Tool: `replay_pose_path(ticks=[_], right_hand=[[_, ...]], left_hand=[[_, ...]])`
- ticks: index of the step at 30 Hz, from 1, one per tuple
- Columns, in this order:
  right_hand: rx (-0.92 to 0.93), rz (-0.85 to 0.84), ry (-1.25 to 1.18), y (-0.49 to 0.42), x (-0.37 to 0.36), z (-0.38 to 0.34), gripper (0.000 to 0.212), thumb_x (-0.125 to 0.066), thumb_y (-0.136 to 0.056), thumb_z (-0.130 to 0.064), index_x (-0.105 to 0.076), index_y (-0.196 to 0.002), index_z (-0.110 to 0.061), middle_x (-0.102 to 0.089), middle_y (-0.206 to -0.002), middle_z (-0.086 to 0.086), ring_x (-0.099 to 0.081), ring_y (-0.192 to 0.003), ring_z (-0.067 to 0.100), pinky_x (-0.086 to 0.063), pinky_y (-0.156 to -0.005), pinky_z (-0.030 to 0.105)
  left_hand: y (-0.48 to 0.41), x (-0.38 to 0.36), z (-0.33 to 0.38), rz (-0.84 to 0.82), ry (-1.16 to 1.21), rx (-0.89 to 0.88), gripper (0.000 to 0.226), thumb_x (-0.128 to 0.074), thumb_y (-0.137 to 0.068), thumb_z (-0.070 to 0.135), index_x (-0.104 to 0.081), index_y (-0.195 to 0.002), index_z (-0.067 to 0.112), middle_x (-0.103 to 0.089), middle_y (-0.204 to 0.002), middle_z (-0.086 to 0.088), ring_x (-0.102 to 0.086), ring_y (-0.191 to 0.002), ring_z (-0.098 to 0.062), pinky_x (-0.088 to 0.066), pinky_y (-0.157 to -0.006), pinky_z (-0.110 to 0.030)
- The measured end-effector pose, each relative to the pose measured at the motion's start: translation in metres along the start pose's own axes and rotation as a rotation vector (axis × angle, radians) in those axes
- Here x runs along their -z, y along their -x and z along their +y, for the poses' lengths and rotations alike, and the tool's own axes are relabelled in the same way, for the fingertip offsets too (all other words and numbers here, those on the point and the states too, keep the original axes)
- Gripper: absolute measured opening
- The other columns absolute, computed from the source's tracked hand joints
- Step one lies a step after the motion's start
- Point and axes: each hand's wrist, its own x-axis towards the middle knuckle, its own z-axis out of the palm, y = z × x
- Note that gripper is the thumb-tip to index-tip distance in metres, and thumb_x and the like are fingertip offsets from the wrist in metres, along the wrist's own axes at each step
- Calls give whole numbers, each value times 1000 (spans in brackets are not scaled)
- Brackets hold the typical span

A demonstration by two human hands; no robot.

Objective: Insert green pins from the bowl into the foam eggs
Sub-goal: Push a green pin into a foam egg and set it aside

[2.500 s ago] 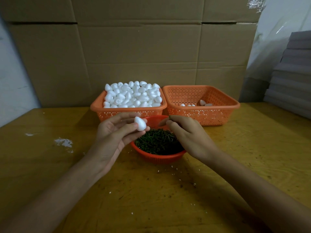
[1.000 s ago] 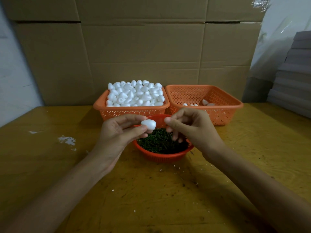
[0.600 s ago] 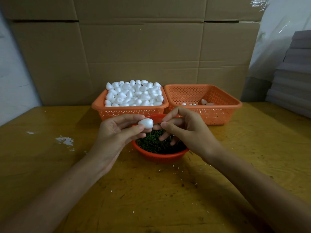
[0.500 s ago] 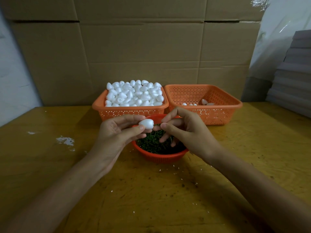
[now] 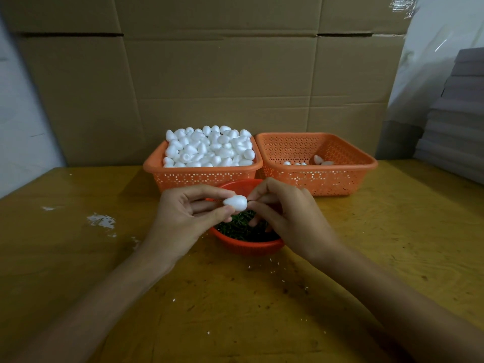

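My left hand (image 5: 183, 216) pinches a white foam egg (image 5: 235, 202) between thumb and fingers, above the red bowl (image 5: 246, 246) of green pins (image 5: 243, 229). My right hand (image 5: 285, 213) has its thumb and forefinger tips pressed together against the egg's right end. A pin between those fingertips cannot be made out. Both hands hover over the bowl and hide its far half.
An orange basket (image 5: 199, 176) heaped with white foam eggs (image 5: 209, 148) stands behind the bowl. To its right an orange basket (image 5: 340, 179) holds a few eggs (image 5: 318, 159). Cardboard boxes (image 5: 222, 82) rise behind. Grey sheets (image 5: 458, 113) are stacked at the right. White crumbs dot the wooden table (image 5: 235, 297).
My right hand rose from the pin bowl and closed the gap to the egg; its fingertips now touch the egg's right end. My left hand turned the egg sideways.
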Motion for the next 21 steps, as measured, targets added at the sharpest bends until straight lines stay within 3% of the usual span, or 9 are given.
replay_pose_path(ticks=[4,9,16,21], right_hand=[[-23,-17,18,-2,3,-1,6,-72,-98,-20,-68,-99,-16,-77,-79,-11,-73,-75,-1,-57,-71,25],[-30,-55,53,-1,0,-2,9,-80,-91,-22,-75,-98,-19,-78,-86,-13,-73,-84,-1,-58,-79,31],[-51,-88,53,-1,-1,-2,8,-82,-89,-22,-78,-96,-20,-78,-83,-12,-73,-80,1,-57,-80,38],[-56,-105,57,-1,-2,-1,5,-81,-90,-21,-77,-94,-21,-78,-83,-12,-73,-81,1,-57,-81,40]], left_hand=[[0,-1,-1,-3,0,-11,29,-82,-80,6,-78,-109,5,-81,-105,-9,-79,-97,-29,-65,-80,-33],[2,-7,2,17,34,-31,46,-86,-75,16,-72,-118,12,-81,-108,-6,-79,-97,-26,-64,-74,-29],[3,-8,2,-19,-29,-54,45,-86,-77,14,-70,-119,11,-81,-108,-5,-78,-100,-25,-63,-85,-43],[4,-10,3,-27,-53,-55,42,-88,-74,15,-73,-114,16,-81,-107,-3,-78,-97,-23,-63,-81,-35]])
